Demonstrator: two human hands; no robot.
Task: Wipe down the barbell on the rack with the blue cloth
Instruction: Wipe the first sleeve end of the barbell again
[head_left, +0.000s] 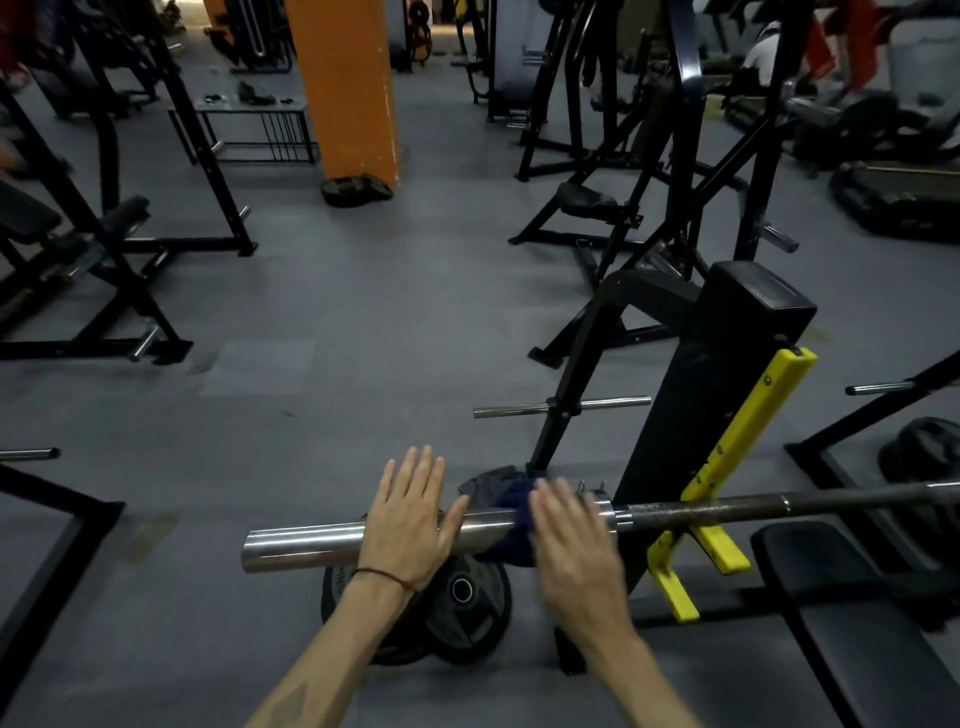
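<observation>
Steel barbell sleeve under two flat hands, blue cloth draped between them.

The long chromed steel barbell (395, 538) lies across the yellow hooks of the black rack (727, 467), the dark blue cloth (511, 512) hung over its sleeve near the collar. The left hand (410, 519) rests flat on the sleeve, fingers (421, 473) spread and gripping nothing. The blurred right hand (574, 545) is open over the cloth, not closed on it. Best to wrap the cloth round the bar, steady the sleeve, then rub along its length.
</observation>
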